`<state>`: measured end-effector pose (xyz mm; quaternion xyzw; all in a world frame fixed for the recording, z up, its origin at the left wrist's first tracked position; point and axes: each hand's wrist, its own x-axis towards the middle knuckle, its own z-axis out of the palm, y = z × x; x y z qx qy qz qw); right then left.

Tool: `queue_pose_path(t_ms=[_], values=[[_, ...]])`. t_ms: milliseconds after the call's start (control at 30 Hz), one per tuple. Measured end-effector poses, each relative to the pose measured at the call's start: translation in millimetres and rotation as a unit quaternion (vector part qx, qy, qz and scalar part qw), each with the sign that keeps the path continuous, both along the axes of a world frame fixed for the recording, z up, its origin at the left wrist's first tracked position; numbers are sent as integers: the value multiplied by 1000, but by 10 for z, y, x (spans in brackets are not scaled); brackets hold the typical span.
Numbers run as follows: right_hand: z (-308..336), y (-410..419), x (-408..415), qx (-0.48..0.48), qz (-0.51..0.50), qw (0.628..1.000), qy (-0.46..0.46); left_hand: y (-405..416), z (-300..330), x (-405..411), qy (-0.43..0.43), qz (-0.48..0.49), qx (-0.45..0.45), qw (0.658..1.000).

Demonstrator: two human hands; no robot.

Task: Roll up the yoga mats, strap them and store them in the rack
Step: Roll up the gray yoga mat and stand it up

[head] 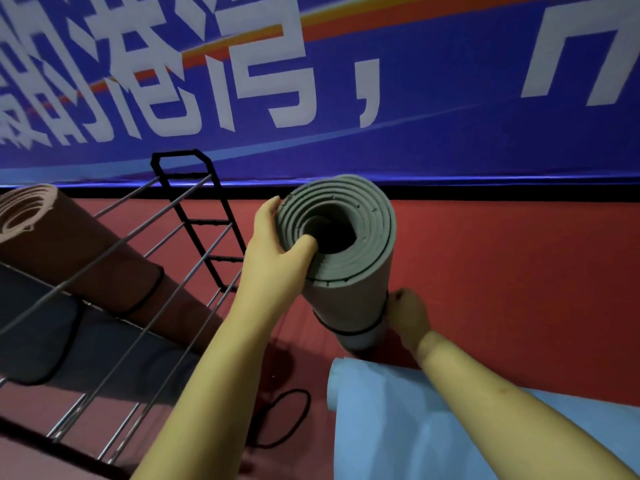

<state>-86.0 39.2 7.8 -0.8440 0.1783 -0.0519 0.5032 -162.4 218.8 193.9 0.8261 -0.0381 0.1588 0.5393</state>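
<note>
A rolled grey-green yoga mat point(349, 282) stands nearly upright in front of me, its spiral end facing the camera. A black strap point(349, 329) circles its lower part. My left hand point(277, 251) grips the top rim, thumb hooked into the hollow core. My right hand point(408, 315) holds the roll lower down, beside the strap. The metal rack point(194, 244) of grey bars and a black end frame stands to the left. A rolled brown mat point(69, 251) with a black strap lies in it, above a dark blue mat point(104, 355).
A light blue mat point(415, 427) lies flat on the red floor at lower right. A loose black strap loop point(284, 419) lies on the floor between the rack and the blue mat. A blue banner with white characters point(346, 81) covers the wall behind.
</note>
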Motion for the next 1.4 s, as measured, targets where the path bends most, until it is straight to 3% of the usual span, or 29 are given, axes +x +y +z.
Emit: queue_pose_path(t_ms=[100,133,233,333,400,533,600,733,800,900,1000,1167,1400], values=[[557,15,49,79,-3,975,-208,-32,35,106,-14,42,-21,999],[802,12,13,137,14,963,-233,-52,40,160,-17,45,-24,999],[1457,-100,-68,257,150,937,-181,-125,41,331,-19,30,-10,999],[1738,-265,41,220,282,923,-146,-156,87,438,-12,26,78,997],[1841,-283,89,202,308,923,-109,-107,162,499,10,29,129,991],[2040,-97,127,202,296,933,-18,27,426,617,151,43,223,962],[2135,79,143,181,274,943,49,81,518,686,224,53,229,946],[2408,497,55,158,117,974,112,83,821,665,285,54,269,918],[2733,604,-79,179,46,978,100,104,1134,550,271,53,264,924],[3437,715,-162,206,16,973,104,239,1814,442,222,69,239,943],[4274,970,-83,245,21,966,85,509,2604,527,178,75,234,953],[5527,1647,80,204,44,977,47,1150,3874,620,113,104,194,969],[6678,2335,165,187,103,977,-28,1760,4885,540,18,201,142,969]])
